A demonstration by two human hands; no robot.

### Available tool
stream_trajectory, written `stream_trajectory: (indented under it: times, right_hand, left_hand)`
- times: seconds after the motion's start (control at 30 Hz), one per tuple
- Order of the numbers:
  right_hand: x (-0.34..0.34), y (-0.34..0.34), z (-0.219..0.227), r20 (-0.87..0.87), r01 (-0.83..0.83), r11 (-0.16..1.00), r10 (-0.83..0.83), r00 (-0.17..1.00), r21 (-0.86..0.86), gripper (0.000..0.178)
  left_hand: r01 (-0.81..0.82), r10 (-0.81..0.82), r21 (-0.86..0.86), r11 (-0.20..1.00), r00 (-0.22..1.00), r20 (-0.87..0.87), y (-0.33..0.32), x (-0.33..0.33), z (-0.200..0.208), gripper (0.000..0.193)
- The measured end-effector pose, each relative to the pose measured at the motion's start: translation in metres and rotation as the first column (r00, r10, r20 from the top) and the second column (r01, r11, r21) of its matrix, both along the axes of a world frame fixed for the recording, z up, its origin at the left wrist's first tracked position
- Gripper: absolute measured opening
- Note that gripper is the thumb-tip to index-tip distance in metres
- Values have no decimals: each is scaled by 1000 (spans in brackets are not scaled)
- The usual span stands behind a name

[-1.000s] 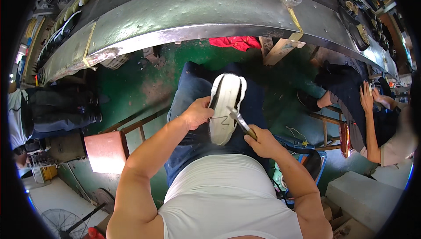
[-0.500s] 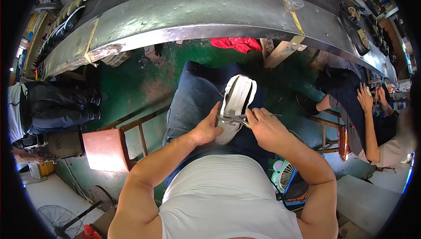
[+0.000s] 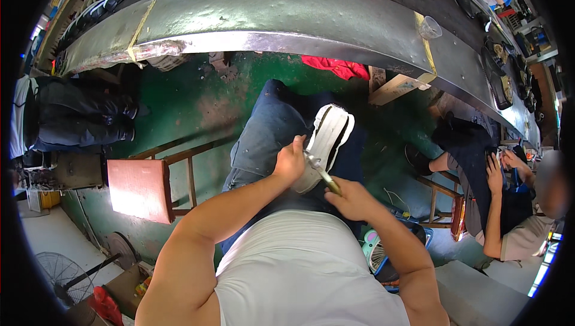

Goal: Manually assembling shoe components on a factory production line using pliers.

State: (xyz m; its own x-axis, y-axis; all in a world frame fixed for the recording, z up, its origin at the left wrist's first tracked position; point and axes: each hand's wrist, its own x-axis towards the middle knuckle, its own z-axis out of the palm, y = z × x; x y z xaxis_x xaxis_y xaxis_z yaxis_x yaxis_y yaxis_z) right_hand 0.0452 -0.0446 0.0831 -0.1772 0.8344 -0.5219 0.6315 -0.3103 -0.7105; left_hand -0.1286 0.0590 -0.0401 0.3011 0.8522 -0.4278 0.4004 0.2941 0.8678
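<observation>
A white shoe upper on a last [image 3: 326, 137] lies sole up across my lap. My left hand [image 3: 290, 161] is closed around its left side, fingers partly hidden. My right hand [image 3: 354, 199] grips the handle end of metal pincers [image 3: 328, 181]. The head of the pincers is at the shoe's left edge, close to my left fingertips. Dark blue cloth [image 3: 263, 137] covers my legs under the shoe.
A metal-edged workbench [image 3: 239, 14] spans the far side, with a clear plastic cup [image 3: 429, 28] and several shoes on it. A co-worker [image 3: 509, 206] sits at the right, another person [image 3: 78, 113] at the left. A red-topped stool [image 3: 139, 188] stands left; a small fan [image 3: 374, 251] is near my right.
My right hand has moved down toward me and turned the pincers, so they now slant toward the shoe's left edge. My left hand has shifted slightly up along the shoe. The view has shifted slightly.
</observation>
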Motion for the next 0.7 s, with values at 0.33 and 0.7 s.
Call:
stream_trajectory:
  times: [0.33,0.7]
  right_hand:
    - [22,28,4,683,-299,908,20,731,293,45]
    - [76,13,-16,-161,287,880,-368,916,-379,26]
  left_hand:
    - [257,-229,269,928,965,-131,2,4,34,49]
    - [636,-552,248,731,765,-333,30,0,51,57]
